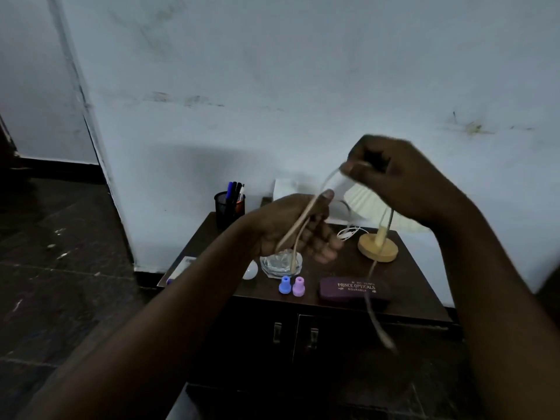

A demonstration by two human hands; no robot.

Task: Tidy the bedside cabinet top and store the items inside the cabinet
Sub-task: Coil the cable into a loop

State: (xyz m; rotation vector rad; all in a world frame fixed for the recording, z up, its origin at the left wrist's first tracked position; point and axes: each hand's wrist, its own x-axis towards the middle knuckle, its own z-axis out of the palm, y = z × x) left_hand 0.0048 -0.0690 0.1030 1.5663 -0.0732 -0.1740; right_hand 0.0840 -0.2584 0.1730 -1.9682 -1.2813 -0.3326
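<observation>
A pale cable (pixel 371 280) runs between both hands above the dark bedside cabinet (pixel 418 286). My left hand (pixel 300 228) holds a loop of it under the thumb, over a glass dish (pixel 280 265). My right hand (pixel 394 180), higher and blurred, pinches the cable near the top; the loose end hangs down in front of the cabinet doors (pixel 294 334). On the top lie a purple glasses case (pixel 354 291), a blue cap (pixel 285 285) and a purple cap (pixel 298 286).
A black mesh pen holder (pixel 228 207) stands at the back left. A lamp with a wooden base (pixel 377 248) and white pleated shade stands at the back right, against the wall. A white round object (pixel 250 269) and a card lie at the left edge. Dark floor lies to the left.
</observation>
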